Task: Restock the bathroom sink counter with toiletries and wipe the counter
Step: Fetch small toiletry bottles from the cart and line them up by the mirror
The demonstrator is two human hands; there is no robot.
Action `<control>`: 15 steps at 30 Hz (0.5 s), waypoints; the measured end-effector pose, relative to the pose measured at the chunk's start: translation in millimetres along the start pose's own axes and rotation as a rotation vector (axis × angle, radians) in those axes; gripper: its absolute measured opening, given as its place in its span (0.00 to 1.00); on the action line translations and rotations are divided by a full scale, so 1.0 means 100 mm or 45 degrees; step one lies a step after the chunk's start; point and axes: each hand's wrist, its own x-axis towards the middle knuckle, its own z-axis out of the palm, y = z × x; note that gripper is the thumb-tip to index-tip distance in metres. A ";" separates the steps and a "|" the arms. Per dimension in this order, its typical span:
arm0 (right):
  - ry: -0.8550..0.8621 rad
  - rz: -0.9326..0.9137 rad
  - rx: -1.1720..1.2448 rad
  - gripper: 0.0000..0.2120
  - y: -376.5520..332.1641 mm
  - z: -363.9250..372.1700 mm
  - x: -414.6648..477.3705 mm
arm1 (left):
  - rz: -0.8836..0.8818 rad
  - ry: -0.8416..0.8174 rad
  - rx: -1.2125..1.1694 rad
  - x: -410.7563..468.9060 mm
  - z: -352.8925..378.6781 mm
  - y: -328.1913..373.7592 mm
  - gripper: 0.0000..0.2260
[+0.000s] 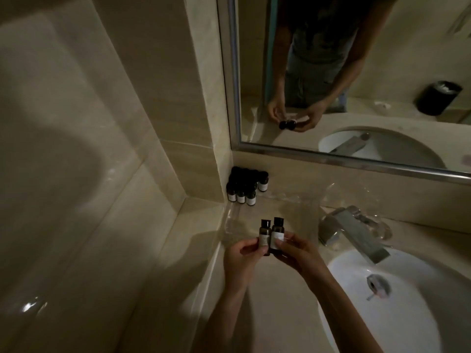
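Two small dark toiletry bottles with black caps and pale labels are held upright side by side above the beige counter (257, 296). My left hand (242, 261) grips the left bottle (264, 235). My right hand (298, 253) grips the right bottle (277, 231). The bottles touch each other. A cluster of several matching bottles (246, 186) stands in the counter's back left corner against the wall. A clear plastic bag (293, 210) lies on the counter between that cluster and my hands.
A chrome faucet (354, 233) overhangs the white oval sink (397, 299) at the right. A framed mirror (356, 72) covers the back wall and reflects a person and a black cup. A tiled wall closes the left side.
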 end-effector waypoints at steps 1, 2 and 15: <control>0.007 0.012 0.003 0.12 0.00 -0.01 0.11 | -0.004 0.014 0.027 0.11 0.04 -0.02 0.10; 0.018 0.021 0.012 0.11 -0.02 -0.03 0.22 | -0.007 0.021 0.063 0.22 0.08 -0.04 0.11; 0.026 -0.138 -0.053 0.11 -0.12 -0.15 1.10 | 0.172 0.096 0.188 1.16 0.43 -0.17 0.13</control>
